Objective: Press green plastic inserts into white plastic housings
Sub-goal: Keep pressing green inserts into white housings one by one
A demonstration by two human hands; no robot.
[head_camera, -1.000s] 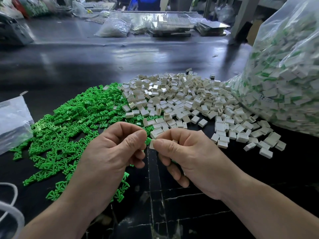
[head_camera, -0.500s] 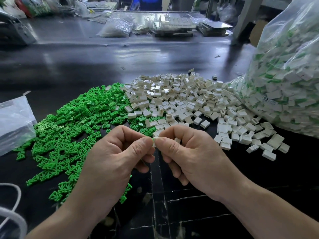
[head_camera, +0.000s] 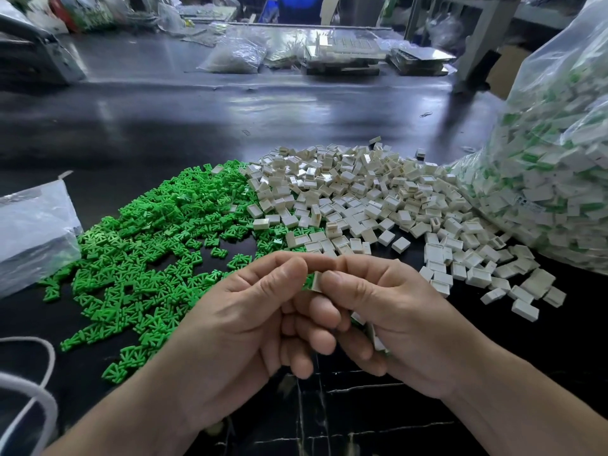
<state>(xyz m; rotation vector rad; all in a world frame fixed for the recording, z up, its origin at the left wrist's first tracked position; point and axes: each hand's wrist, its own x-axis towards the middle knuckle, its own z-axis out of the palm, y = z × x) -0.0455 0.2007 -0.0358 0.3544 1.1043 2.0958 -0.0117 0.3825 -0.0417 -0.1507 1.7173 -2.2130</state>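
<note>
clear bag [head_camera: 566,77] on rt holds white+green pcs [head_camera: 543,199] — left hand [head_camera: 250,320] & right hand [head_camera: 394,320] both pinch one white housing [head_camera: 316,281].

Factory workbench [head_camera: 230,126], bulk parts bag [head_camera: 559,159]

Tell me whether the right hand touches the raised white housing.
Touching. Head view: the right hand pinches the white housing with its thumb, no gap visible.

A crumpled clear plastic bag [head_camera: 33,232] lies at the left edge of the glossy black worktable [head_camera: 230,126]. A looped white cord [head_camera: 29,390] sits at its near-left corner, and stacked metal trays [head_camera: 342,57] line its far side.
</note>
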